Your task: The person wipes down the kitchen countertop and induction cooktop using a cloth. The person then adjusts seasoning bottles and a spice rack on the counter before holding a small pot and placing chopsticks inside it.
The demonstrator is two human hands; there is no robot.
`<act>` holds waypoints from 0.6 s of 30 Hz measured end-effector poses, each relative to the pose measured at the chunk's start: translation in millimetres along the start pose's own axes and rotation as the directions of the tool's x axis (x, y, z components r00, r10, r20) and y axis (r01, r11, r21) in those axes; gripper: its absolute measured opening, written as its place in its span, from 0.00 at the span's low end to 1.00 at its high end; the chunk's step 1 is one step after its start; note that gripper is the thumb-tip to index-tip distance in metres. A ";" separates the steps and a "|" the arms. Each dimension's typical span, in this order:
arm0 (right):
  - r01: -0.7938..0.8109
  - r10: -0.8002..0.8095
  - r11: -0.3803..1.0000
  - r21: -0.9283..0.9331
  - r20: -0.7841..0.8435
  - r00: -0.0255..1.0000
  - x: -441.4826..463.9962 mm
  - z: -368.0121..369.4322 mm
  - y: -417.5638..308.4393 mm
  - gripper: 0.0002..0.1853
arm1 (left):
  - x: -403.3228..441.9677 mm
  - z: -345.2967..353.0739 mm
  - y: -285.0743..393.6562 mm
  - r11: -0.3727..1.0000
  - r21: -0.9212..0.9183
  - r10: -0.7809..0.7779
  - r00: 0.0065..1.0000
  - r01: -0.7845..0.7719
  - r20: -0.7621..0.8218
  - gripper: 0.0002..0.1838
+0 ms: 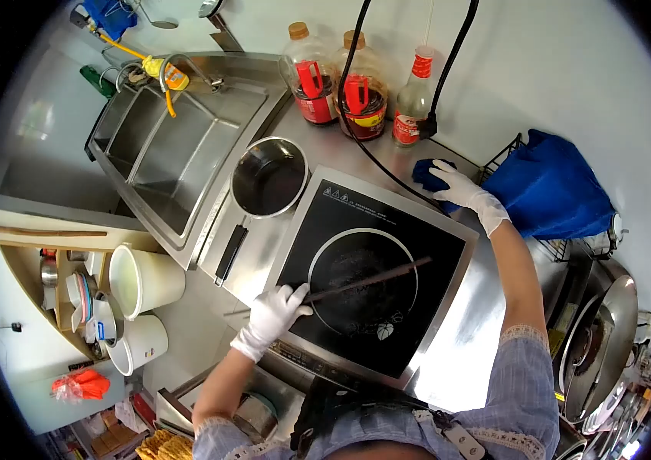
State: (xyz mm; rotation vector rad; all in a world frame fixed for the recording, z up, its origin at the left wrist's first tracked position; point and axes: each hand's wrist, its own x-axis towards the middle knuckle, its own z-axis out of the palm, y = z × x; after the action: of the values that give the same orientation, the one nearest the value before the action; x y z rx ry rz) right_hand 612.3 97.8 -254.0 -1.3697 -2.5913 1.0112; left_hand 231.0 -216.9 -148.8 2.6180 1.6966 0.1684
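Note:
A black induction cooktop point(364, 337) with a steel frame lies in front of me. My left hand point(273, 314), in a white glove, is closed at the cooktop's left edge around a long thin dark stick point(375, 277) that reaches across the round cooking zone. My right hand point(459, 190), also gloved, presses on a dark blue cloth point(432, 180) beyond the cooktop's far right corner. Its fingers are bent over the cloth. A steel pot point(270, 178) with a black handle stands just left of the cooktop.
Two brown-liquid jugs point(314, 92) and a clear bottle point(411, 103) stand by the wall. Black cables hang over the counter. A sink point(187, 153) is at upper left, white buckets point(145, 280) lower left, a blue-covered rack point(544, 188) and pans point(601, 345) right.

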 end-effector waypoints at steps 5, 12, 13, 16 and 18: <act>0.028 -0.041 0.975 -0.218 -0.057 0.998 8.1 -3.0 -1.1 0.30 | 17.1 14.8 1.7 0.989 0.084 0.117 0.992 -0.121 0.047 0.31; -0.051 0.165 0.899 0.436 -0.227 0.960 -36.2 -44.9 -65.5 0.19 | 21.7 9.5 16.7 0.997 -0.009 0.076 0.997 -0.076 0.007 0.32; -0.075 0.207 0.792 0.606 -0.150 0.967 -54.0 -54.7 -83.0 0.20 | 20.8 10.2 16.3 0.998 -0.012 0.066 0.998 -0.066 -0.002 0.32; -0.005 0.130 0.825 0.565 -0.181 0.975 -101.6 -49.4 -101.3 0.25 | 18.8 18.2 12.5 0.994 -0.088 0.055 0.998 -0.058 -0.042 0.32; 0.064 0.011 0.959 0.278 -0.259 0.966 -119.1 -14.0 -84.4 0.25 | 18.1 21.7 10.0 0.991 -0.116 0.059 0.997 -0.065 -0.053 0.33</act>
State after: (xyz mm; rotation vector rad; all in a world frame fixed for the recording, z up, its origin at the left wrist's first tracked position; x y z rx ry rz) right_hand 628.2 -17.8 -165.3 -1.2927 -2.1737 1.0697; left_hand 249.5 -203.6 -168.1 2.6023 1.5674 0.3261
